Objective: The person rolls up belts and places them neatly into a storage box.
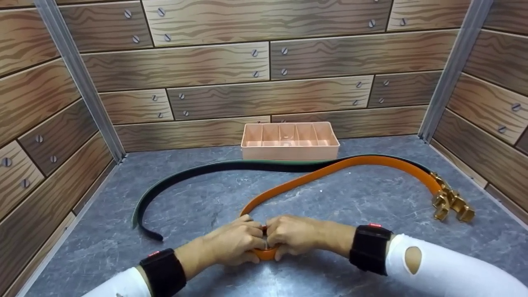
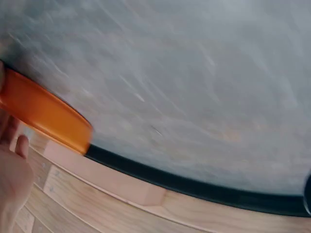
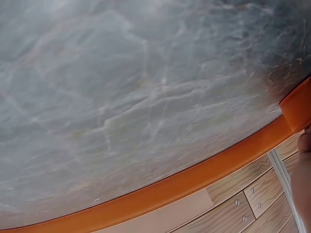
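Observation:
In the head view, my left hand [image 1: 233,241] and right hand [image 1: 293,233] meet near the front of the table. Between them they hold the curled end of an orange belt [image 1: 288,184], bent into a small loop. The belt stands on edge and sweeps back and right to gold buckles [image 1: 449,202]. A dark belt with a green face [image 1: 231,166] lies in a wide curve behind my hands, its free end at the left. Most of the fingertips are hidden in the wrist views, where the belt passes beside my hands.
A pink box [image 1: 291,153] with several compartments stands against the back wall. Wood-patterned panels [image 1: 218,64] close in the grey marbled tabletop [image 1: 198,198] at the back and both sides.

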